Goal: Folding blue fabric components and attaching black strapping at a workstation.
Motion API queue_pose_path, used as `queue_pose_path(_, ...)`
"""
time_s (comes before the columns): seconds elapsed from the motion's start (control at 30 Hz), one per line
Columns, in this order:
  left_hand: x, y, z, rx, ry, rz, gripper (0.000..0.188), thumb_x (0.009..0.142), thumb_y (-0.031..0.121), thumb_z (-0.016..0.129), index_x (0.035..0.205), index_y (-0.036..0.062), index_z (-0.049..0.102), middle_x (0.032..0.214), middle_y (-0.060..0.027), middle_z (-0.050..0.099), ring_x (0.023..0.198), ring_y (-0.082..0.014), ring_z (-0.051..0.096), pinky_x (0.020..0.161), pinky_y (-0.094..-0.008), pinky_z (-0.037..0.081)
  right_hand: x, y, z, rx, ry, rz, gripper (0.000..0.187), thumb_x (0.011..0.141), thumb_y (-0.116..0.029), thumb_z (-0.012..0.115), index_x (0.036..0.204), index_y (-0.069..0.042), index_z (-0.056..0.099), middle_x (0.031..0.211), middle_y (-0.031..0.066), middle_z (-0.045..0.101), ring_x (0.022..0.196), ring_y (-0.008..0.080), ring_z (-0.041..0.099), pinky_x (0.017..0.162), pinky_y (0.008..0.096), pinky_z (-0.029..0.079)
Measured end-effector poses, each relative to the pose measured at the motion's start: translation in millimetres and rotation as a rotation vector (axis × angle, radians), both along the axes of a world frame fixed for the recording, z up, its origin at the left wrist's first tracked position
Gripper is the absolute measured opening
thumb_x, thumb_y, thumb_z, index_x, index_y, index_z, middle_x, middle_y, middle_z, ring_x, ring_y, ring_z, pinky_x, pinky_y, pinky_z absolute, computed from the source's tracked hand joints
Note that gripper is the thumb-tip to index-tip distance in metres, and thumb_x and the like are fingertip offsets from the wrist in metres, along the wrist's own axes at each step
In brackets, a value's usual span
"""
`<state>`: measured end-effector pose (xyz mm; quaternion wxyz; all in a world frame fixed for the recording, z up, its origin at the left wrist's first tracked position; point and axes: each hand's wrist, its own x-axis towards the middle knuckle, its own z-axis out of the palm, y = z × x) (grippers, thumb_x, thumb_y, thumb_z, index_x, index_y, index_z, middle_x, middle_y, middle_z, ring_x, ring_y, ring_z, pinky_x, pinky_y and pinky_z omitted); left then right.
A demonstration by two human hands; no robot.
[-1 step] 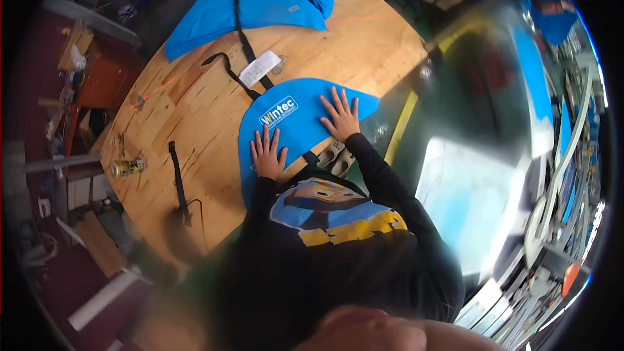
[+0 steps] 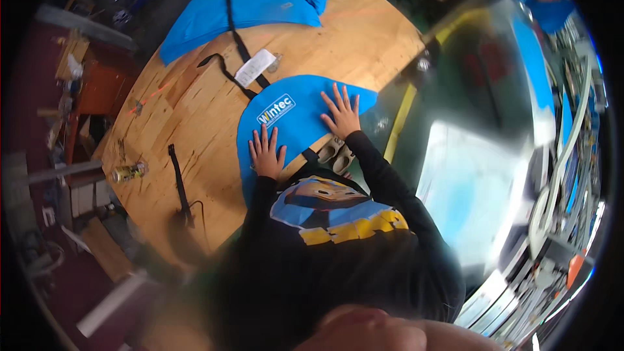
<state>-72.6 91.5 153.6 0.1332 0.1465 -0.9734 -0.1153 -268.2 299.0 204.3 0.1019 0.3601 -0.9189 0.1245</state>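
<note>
A blue half-moon fabric piece [image 2: 302, 107] with a pale printed logo lies at the near edge of the wooden table. My left hand [image 2: 266, 153] rests palm down on its lower left part, just below the logo, fingers spread. Flat on its right part is my right hand [image 2: 342, 114], also with fingers apart. Neither hand grips anything. A black strap [image 2: 229, 75] runs out from the far side of the piece, beside a white paper label [image 2: 255, 67]. Another short black strap end [image 2: 311, 155] shows at the near edge, between my hands.
Beyond, more blue fabric pieces [image 2: 260, 3] with black straps lie on the wooden table [image 2: 364, 39]. At its left are a can [image 2: 129, 171] and a loose black strap [image 2: 179, 179]. A shiny, blurred surface [image 2: 471, 188] stands to my right.
The scene has shifted slightly up and left in the picture. My hands stay flat on the blue fabric piece, which looks unchanged.
</note>
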Motion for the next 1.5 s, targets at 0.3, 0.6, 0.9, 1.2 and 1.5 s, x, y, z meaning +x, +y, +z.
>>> queue_pose_path(0.3,-67,37,49,-0.002,0.104,-0.375,0.067,0.095,0.048,0.051,0.149,0.0116,0.039,0.159,-0.0181,0.024,0.147,-0.0408,0.021,0.116,-0.0597,0.012,83,166,28,-0.318,0.005,-0.583,0.064,0.092,-0.034,0.059,0.150,-0.018,0.037,0.159,0.0124,0.027,0.148,0.0341,0.021,0.116,0.0606,0.012)
queue_pose_path(0.6,-194,230,115,-0.014,0.277,-1.139,0.059,0.093,0.034,0.060,0.147,0.0159,0.043,0.158,-0.0160,0.027,0.145,-0.0372,0.027,0.116,-0.0532,0.022,312,337,40,-0.286,0.318,-1.571,0.056,0.092,-0.024,0.061,0.145,-0.014,0.043,0.150,0.0096,0.042,0.142,0.0306,0.035,0.116,0.0559,0.019)
queue_pose_path(0.9,-98,430,102,0.384,0.142,-1.699,0.049,0.090,0.018,0.060,0.137,0.0072,0.052,0.151,-0.0161,0.040,0.139,-0.0400,0.035,0.113,-0.0481,0.031,517,380,5,-0.149,0.252,-2.302,0.042,0.092,-0.023,0.060,0.133,-0.019,0.053,0.147,0.0095,0.043,0.139,0.0333,0.037,0.112,0.0557,0.027)
queue_pose_path(1.2,-54,411,53,0.146,-0.137,-1.827,0.055,0.090,0.018,0.061,0.140,0.0027,0.045,0.153,-0.0244,0.032,0.140,-0.0453,0.030,0.113,-0.0508,0.029,515,361,-34,-0.118,0.036,-2.432,0.044,0.090,-0.023,0.064,0.133,-0.018,0.055,0.130,0.0068,0.053,0.121,0.0300,0.049,0.098,0.0455,0.038)
queue_pose_path(1.5,-101,423,78,0.073,-0.176,-1.521,0.030,0.088,0.012,0.061,0.115,0.0020,0.056,0.113,-0.0194,0.060,0.108,-0.0375,0.053,0.088,-0.0489,0.043,453,363,12,-0.469,0.322,-2.208,0.013,0.090,-0.016,0.063,0.098,-0.008,0.057,0.101,0.0123,0.060,0.097,0.0328,0.056,0.080,0.0447,0.044)
